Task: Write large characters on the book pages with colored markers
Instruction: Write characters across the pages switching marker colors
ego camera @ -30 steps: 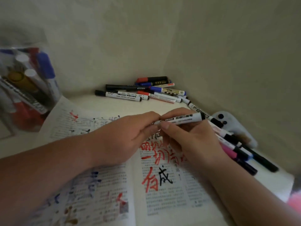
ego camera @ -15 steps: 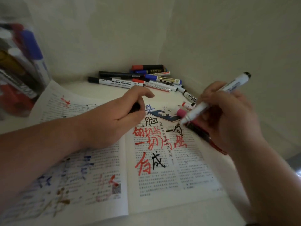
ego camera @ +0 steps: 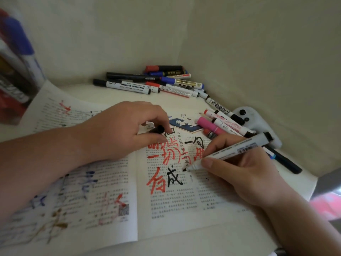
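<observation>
surface: white table (ego camera: 173,102), pushed into a corner of two plain pale walls (ego camera: 110,43).
book: open book (ego camera: 184,206) lies flat near me. Printed text on both pages, with big red characters (ego camera: 156,182) and one black character (ego camera: 174,179) on the right page. Blue, red and brown scrawl on the left page.
far corner: pile of capped markers (ego camera: 147,85) lying flat against the wall.
right side: second marker cluster (ego camera: 227,124) just past the book's far right corner, pink one included. It lies beside a white gadget (ego camera: 258,122) with black dots.
left edge: blurred container (ego camera: 13,71) with red and blue in it, can't tell more.
right hand: my right hand (ego camera: 245,174) is curled tight round the white-barrelled marker (ego camera: 238,146), thumb on top near the nib end. Barrel slants up and to the right. Black tip sits at the right page, just right of the black character.
left hand: my left hand (ego camera: 120,130) rests on the far part of the book across the gutter. Thumb and forefinger pinch the black cap (ego camera: 156,129), other fingers curled under.
</observation>
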